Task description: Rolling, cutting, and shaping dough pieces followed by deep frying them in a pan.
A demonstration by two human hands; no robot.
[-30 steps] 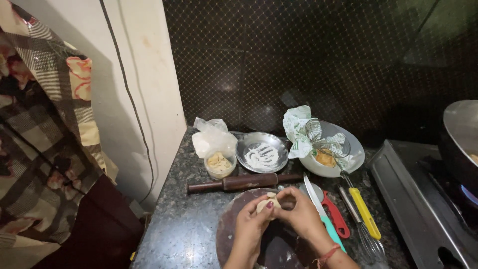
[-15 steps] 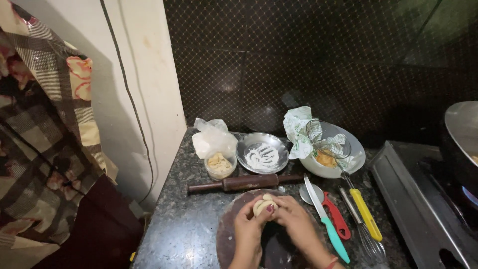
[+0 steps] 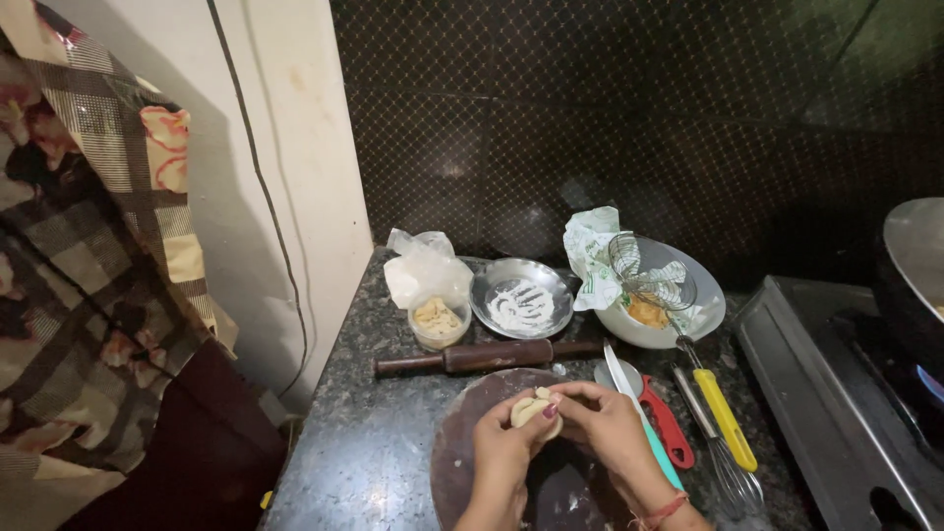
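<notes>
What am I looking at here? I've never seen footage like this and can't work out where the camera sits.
The camera is worn on a person's head and looks down at a dark stone counter. The left hand and right hand together pinch a small lump of dough above a round dark board. Behind lie a rolling pin, a steel plate of flour, a small tub and a white bowl. To the right lie a knife, a yellow-handled strainer and a whisk.
</notes>
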